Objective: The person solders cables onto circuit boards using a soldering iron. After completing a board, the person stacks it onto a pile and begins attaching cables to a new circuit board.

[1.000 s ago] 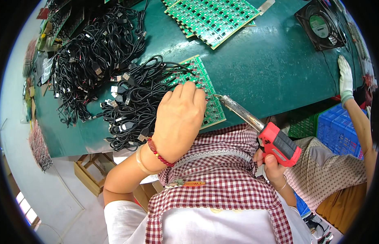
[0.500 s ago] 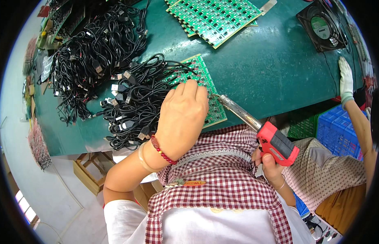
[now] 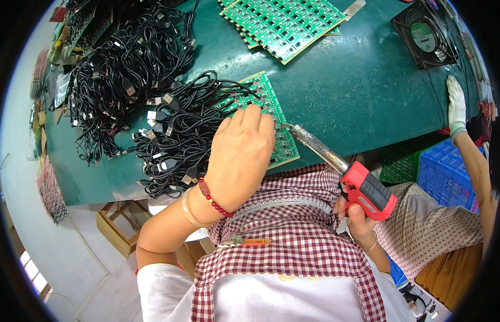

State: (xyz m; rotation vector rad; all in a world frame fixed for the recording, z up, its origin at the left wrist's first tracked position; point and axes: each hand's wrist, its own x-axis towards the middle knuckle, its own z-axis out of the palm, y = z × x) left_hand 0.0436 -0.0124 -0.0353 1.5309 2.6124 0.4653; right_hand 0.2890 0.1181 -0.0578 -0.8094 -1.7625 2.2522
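A green circuit board [image 3: 285, 140] lies near the table's front edge, with several black USB cables [image 3: 188, 126] running onto its left side. My left hand [image 3: 242, 147] is over the board, knuckles up and fingers curled down. Whatever those fingers pinch is hidden beneath the hand. In my right hand [image 3: 361, 221] is a soldering iron [image 3: 368, 190] with a red and black handle, gripped low at the right. Its metal barrel slants up to the left, and the thin tip is by the board's right part, close to my left fingers. Whether the tip touches the board I cannot tell.
A large heap of black cables [image 3: 126, 70] covers the table's left. More green boards [image 3: 285, 24] are stacked at the back. A black fan [image 3: 424, 35] stands at the far right, near another person's gloved hand [image 3: 456, 104]. Blue crates [image 3: 448, 172] sit below the table's right edge.
The soldering iron has shifted slightly to the right and down, its tip a little farther from my left fingers. My left hand has stayed in place.
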